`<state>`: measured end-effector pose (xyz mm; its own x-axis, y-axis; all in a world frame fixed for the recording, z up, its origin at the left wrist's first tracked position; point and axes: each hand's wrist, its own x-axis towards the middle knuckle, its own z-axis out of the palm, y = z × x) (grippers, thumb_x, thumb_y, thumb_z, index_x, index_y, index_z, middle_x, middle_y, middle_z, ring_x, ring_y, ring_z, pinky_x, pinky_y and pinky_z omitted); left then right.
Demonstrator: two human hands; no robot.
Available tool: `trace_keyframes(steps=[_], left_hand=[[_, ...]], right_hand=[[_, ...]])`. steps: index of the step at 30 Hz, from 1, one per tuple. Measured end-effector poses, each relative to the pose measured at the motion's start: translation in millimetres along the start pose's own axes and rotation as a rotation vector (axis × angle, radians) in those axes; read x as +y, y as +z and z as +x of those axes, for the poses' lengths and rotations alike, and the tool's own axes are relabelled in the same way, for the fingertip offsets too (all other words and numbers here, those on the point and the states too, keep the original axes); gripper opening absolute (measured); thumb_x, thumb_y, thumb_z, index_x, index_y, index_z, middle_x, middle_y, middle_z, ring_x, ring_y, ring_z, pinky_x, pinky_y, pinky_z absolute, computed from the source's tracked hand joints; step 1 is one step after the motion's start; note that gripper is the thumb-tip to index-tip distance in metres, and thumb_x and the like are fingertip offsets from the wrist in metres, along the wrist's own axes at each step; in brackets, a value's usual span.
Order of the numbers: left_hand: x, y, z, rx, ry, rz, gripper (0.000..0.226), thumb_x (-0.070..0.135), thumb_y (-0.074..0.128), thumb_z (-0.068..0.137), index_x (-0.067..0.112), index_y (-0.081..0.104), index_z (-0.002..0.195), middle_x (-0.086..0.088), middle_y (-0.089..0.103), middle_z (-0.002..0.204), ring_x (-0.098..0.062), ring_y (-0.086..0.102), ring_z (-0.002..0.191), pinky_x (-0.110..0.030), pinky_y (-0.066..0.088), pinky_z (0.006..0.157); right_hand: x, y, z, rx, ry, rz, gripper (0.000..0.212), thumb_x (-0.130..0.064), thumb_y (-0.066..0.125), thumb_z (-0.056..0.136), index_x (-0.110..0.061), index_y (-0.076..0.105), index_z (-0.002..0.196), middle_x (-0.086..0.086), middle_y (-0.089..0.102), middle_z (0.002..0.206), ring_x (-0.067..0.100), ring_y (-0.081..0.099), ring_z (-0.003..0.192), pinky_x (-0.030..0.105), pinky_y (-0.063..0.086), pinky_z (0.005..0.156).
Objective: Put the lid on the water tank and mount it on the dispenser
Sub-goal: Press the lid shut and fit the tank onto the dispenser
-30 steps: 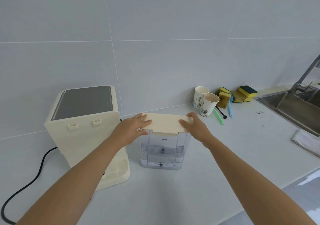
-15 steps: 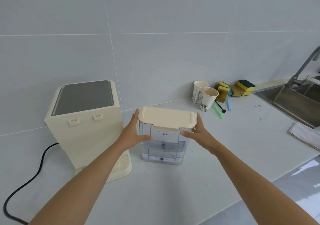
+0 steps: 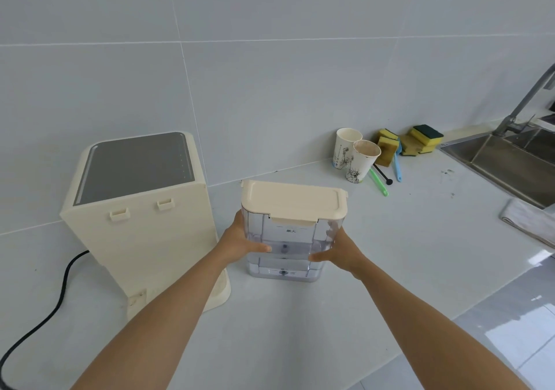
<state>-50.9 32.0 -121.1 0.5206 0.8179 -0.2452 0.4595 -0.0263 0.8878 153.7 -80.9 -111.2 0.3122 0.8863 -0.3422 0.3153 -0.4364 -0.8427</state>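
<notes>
The clear water tank [image 3: 289,239] stands on the counter, with the cream lid [image 3: 294,199] sitting flat on its top. My left hand [image 3: 240,244] grips the tank's left side and my right hand [image 3: 338,250] grips its right side, thumbs on the front face. The cream dispenser [image 3: 141,218] with a grey top panel stands just left of the tank, its back with two small hooks facing me. The tank's base rests beside the dispenser's foot.
A black power cord [image 3: 60,293] trails left from the dispenser. Two paper cups [image 3: 356,157], sponges [image 3: 420,142] and small brushes [image 3: 380,184] sit at the back right. A steel sink [image 3: 510,164] with a tap and a folded cloth [image 3: 528,221] lie far right.
My hands slid from the top of the lid down the tank's sides to mid height. The lid now sits closed on the tank.
</notes>
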Motion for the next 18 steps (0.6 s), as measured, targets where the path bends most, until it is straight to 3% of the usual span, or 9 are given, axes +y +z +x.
trace_keyframes(steps=[4,10,16,18], left_hand=[[-2,0,4,0.028,0.001,0.009,0.101,0.014,0.083,0.06,0.018,0.021,0.141,-0.003,0.041,0.142,-0.022,0.037,0.131,-0.027,0.032,0.1],[-1,3,-4,0.026,0.02,0.007,0.103,0.017,0.084,0.059,0.02,0.022,0.141,-0.004,0.043,0.141,-0.025,0.04,0.13,-0.036,0.034,0.109],[11,11,-27,0.092,0.068,-0.031,0.097,0.014,0.082,0.062,0.018,0.025,0.14,-0.001,0.044,0.138,-0.021,0.04,0.128,-0.027,0.032,0.102],[17,7,-35,0.111,0.085,-0.025,0.099,0.018,0.082,0.062,0.02,0.022,0.141,0.002,0.04,0.141,-0.018,0.037,0.13,-0.029,0.032,0.106]], right_hand=[[-4,-1,0,0.028,0.038,-0.07,0.083,-0.008,0.08,0.062,-0.004,0.031,0.13,0.013,0.041,0.136,0.019,0.039,0.111,0.029,0.035,0.087],[-8,-5,-4,0.032,0.041,-0.084,0.082,-0.007,0.08,0.061,-0.003,0.034,0.129,0.013,0.042,0.136,0.025,0.042,0.119,0.028,0.034,0.087],[-18,-18,-19,0.032,0.004,-0.126,0.083,-0.008,0.081,0.06,-0.004,0.035,0.128,0.01,0.045,0.131,0.023,0.044,0.115,0.029,0.036,0.088],[-27,-21,-26,0.005,-0.036,-0.141,0.083,-0.009,0.081,0.061,-0.003,0.035,0.129,0.007,0.045,0.122,0.022,0.043,0.112,0.028,0.035,0.088]])
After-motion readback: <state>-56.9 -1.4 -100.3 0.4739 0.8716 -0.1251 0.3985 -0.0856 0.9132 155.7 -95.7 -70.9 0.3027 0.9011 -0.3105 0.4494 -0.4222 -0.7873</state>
